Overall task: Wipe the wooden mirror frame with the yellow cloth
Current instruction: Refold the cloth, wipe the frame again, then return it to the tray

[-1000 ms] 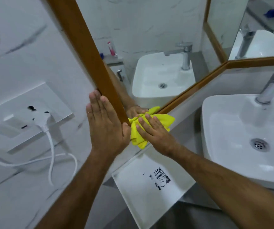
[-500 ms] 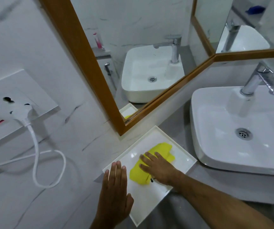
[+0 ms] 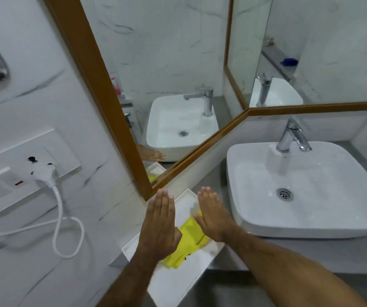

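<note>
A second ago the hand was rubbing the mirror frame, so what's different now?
The right hand carried the yellow cloth down into the white tray and let go. Both hands, the left hand too, now hover open. Mirror frame, sink and plug stayed put.

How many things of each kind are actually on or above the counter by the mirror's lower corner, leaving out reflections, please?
Hands: 2, left hand and right hand, both flat and open
Yellow cloth: 1, lying in the tray
White tray: 1
Basin: 1
Tap: 1
Total: 6
</note>
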Available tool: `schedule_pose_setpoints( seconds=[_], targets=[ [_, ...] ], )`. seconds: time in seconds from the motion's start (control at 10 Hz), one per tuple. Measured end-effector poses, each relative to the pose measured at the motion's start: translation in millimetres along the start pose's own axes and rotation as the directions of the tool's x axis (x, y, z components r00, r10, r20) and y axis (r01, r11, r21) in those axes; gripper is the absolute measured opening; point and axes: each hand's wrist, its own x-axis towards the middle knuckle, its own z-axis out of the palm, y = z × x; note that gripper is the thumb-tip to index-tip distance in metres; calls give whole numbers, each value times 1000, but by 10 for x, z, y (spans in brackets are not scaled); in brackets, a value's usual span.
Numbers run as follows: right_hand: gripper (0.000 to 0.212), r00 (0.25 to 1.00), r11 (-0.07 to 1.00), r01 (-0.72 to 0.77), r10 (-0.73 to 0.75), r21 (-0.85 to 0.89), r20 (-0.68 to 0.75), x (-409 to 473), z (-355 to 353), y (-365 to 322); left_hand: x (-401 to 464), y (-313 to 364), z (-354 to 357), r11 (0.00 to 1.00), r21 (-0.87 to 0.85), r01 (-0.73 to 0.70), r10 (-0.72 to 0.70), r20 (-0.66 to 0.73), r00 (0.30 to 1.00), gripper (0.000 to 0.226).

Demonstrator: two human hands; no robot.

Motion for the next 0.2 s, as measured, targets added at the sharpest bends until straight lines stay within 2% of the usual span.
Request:
schedule_pose_setpoints(
  seconds=[0.1, 0.2],
  targets=[
    [67, 972, 994, -29, 3, -107, -233, 185, -741, 16, 394, 87, -464, 998, 21, -52, 54, -111, 992, 85],
    [69, 929, 981, -9, -64, -194, -365, 359, -1435, 29, 765, 165, -1025, 996, 80, -39, 59, -254, 965, 89]
  ],
)
